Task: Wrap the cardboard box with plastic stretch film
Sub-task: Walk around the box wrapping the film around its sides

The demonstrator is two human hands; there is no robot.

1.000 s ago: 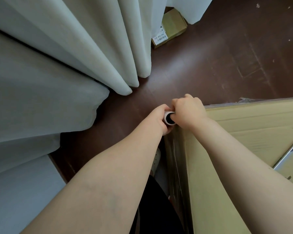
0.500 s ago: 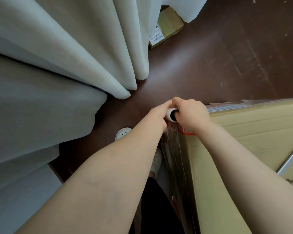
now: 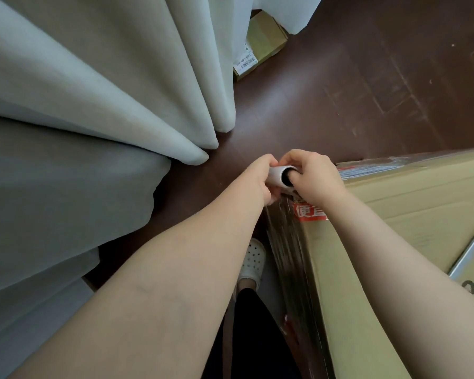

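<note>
Both hands stay clamped on the film roll, left hand round its far end, right hand at its open core, at the corner of the cardboard box. More stretched film now shows down the side face, so I judge the corner turn is next.

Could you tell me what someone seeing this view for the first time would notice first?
Mid-frame, the left hand and right hand grip a white film roll at the corner of the large cardboard box on the right. Glossy stretch film runs down the box's near side, and pale curtains fill the left.
</note>
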